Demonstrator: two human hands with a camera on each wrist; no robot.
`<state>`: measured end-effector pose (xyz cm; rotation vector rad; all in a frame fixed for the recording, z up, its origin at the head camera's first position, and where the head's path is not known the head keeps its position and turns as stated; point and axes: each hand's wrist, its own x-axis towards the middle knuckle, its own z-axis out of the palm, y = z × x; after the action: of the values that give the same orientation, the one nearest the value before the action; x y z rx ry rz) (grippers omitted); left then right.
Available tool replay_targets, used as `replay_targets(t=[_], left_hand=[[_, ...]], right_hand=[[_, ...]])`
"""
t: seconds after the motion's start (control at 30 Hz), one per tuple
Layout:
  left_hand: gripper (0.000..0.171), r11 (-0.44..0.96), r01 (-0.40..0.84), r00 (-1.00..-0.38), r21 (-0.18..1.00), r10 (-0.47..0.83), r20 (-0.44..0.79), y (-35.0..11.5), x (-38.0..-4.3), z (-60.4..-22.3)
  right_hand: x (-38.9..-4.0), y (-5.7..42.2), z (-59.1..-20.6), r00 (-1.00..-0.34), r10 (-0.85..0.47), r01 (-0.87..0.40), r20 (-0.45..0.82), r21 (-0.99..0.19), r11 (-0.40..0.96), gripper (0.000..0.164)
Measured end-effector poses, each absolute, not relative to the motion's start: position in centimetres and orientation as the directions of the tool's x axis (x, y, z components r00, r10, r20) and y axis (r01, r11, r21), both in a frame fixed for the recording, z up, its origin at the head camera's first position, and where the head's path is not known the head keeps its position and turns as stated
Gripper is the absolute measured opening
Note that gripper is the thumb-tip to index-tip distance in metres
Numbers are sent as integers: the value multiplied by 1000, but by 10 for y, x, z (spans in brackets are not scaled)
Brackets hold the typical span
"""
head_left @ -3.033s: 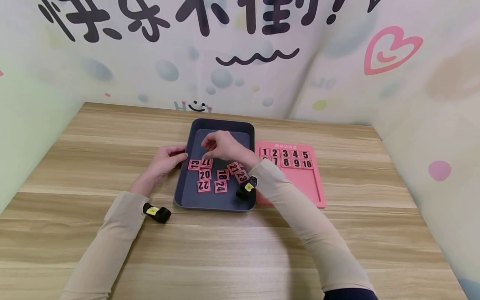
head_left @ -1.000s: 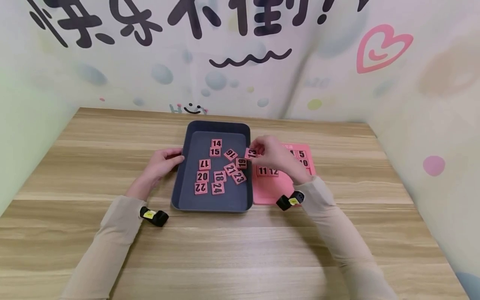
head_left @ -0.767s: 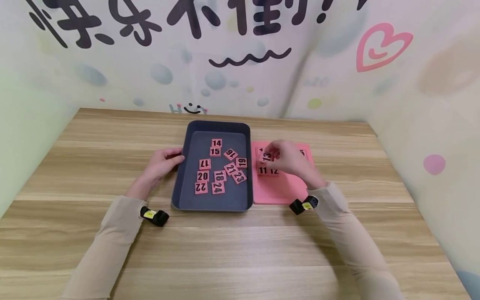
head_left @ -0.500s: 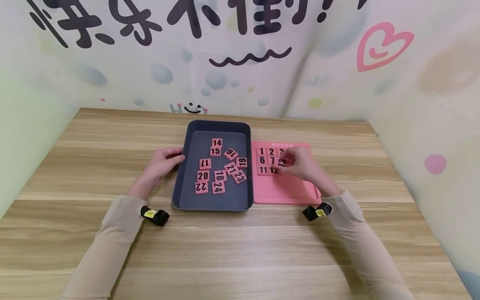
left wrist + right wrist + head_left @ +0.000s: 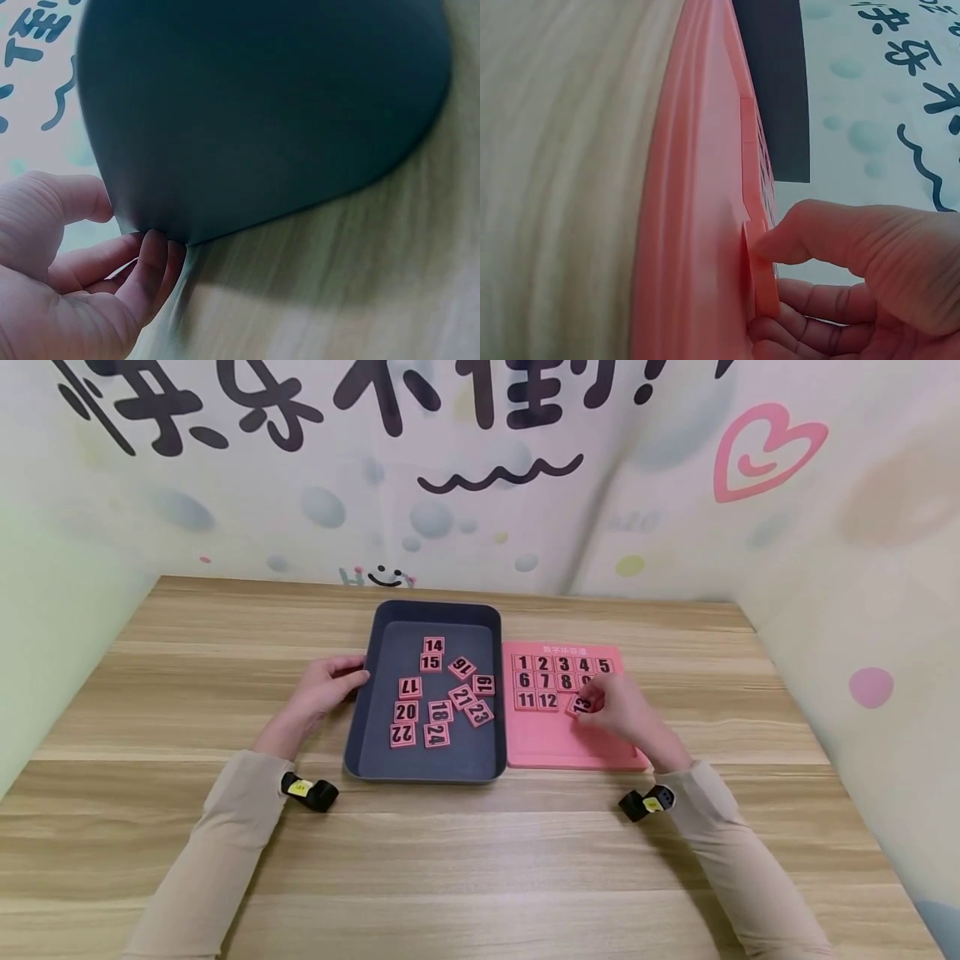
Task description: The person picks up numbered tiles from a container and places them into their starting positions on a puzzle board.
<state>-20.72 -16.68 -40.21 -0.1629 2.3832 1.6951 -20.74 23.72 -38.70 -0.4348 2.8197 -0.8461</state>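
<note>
My right hand (image 5: 621, 708) pinches a pink number tile marked 13 (image 5: 579, 705) between thumb and fingers, over the pink puzzle board (image 5: 540, 739). The tile is tilted, just right of tile 12 (image 5: 547, 701). In the right wrist view the tile's edge (image 5: 765, 289) shows between thumb and fingers, close over the board. Tiles 1 to 8, 11 and 12 show in rows on the board; the hand partly covers the second row's right end. My left hand (image 5: 318, 693) grips the left side of the dark tray (image 5: 457, 762), with thumb at the rim and fingers low on the wall (image 5: 262, 112).
Several loose tiles lie in the tray at various angles, among them 14 (image 5: 433, 646), 17 (image 5: 409, 687) and 24 (image 5: 436, 736). Tray and board stand side by side on a wooden table (image 5: 465, 877). A printed wall (image 5: 285, 510) rises behind.
My right hand has taken tile 13 out of the tray and carried it right, across the board to beside tile 12. The left hand stays at the tray's side.
</note>
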Motion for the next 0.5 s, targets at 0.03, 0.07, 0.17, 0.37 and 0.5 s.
replay_targets(t=[0.03,0.07,0.17,0.37,0.5], left_hand=[[44,332,-211,-972,920,32,-234,-167,-207,-402],[44,333,-211,-971,919,33,-235,-167,-207,-402],[44,334,-212,-971,919,32,-235,-167,-207,-402],[44,328,-221,-969,918,32,-245,-167,-207,-401],[45,325,-221,-969,920,34,-245,-167,-207,-402]], right_hand=[[-207,237,-388,-947,-313,-220,-77,-556,801,26],[-207,236,-388,-949,-305,-214,-78,-550,807,26],[-207,235,-389,-955,-284,-196,-85,-539,819,25],[-205,234,-386,-958,-260,-161,-121,-527,835,29],[-206,234,-384,-951,-277,-173,-135,-507,844,26]])
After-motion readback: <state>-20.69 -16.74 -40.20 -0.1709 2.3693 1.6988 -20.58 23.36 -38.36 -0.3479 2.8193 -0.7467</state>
